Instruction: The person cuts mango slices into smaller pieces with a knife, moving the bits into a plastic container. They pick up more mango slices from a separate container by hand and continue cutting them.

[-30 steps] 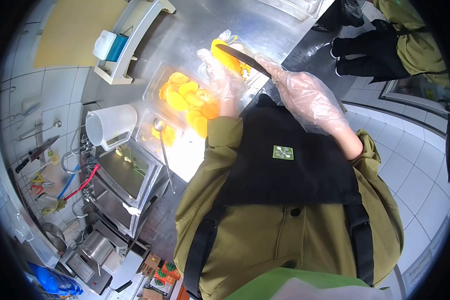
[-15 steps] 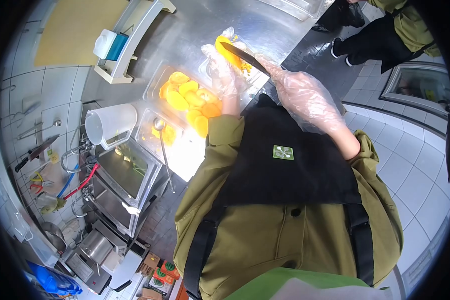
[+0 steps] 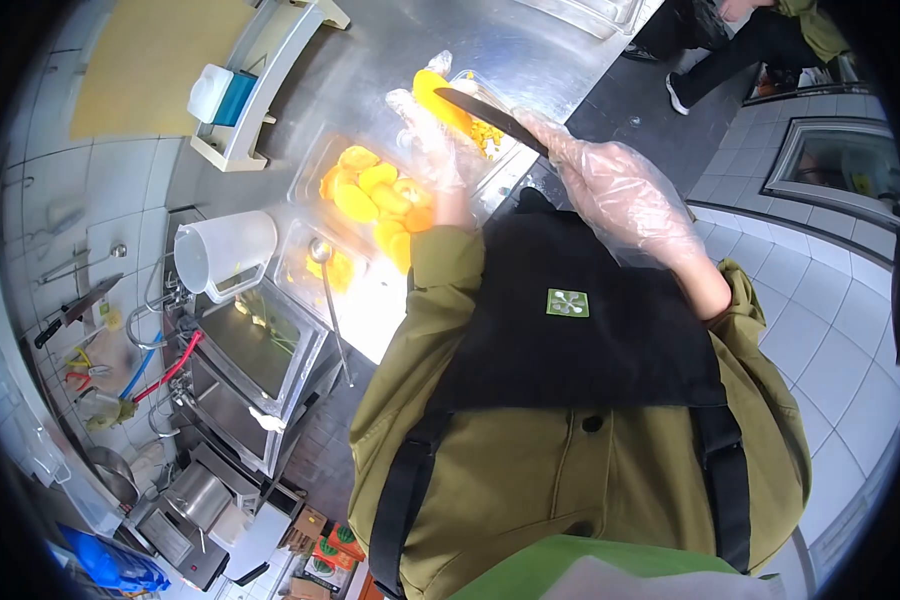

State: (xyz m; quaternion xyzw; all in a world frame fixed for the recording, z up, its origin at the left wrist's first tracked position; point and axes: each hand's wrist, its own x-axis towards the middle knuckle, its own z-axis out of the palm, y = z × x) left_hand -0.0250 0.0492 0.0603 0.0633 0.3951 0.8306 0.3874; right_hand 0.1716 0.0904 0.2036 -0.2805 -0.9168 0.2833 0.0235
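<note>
My left hand (image 3: pixel 435 145), in a clear plastic glove, holds up a yellow-orange mango half (image 3: pixel 432 92) between spread thumb and fingers. My right hand (image 3: pixel 615 190), gloved too, grips a knife (image 3: pixel 500 120) whose dark blade points left and overlaps the mango's edge. Beneath them, small diced mango pieces (image 3: pixel 486 138) lie in a clear container, partly hidden by the hands. Left of my left wrist, several mango halves (image 3: pixel 378 190) fill a clear tub. A smaller tub beside it has more orange fruit (image 3: pixel 338 270) and a long-handled ladle (image 3: pixel 328 285).
A white pitcher (image 3: pixel 225 250) stands at the sink (image 3: pixel 245 345) on the left. A white rack (image 3: pixel 260 85) with a teal-and-white box (image 3: pixel 222 95) is at the counter's back. Another person (image 3: pixel 770 50) is at the upper right, beside a black bag (image 3: pixel 685 25).
My left hand and the mango half have shifted slightly left, the knife blade still against the fruit. The other person has moved toward the top of the view, one leg stretched out.
</note>
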